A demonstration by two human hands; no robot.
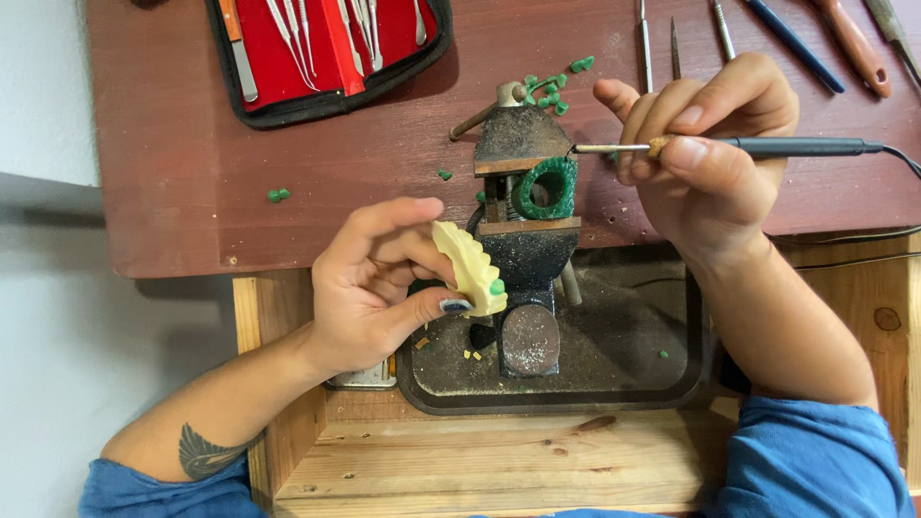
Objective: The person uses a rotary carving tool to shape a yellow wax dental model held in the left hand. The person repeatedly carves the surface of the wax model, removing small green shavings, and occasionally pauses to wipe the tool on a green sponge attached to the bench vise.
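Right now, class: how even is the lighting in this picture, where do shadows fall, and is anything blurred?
Head view: soft, even light, no harsh glare; a faint shadow under the left hand; the green ring and the right hand look sharp; the tool case is cut off at the top edge.

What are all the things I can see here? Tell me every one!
green ring: one, clamped in the vise, centre
vise: one, dark, dusty, centre
tray: one, black, under the vise
green bits: several, on the red board
red board: one, top
tool case: one, red inside, top left
loose tools: several, top right
cream piece: one, in left hand
pen tool: one, black, corded, in right hand
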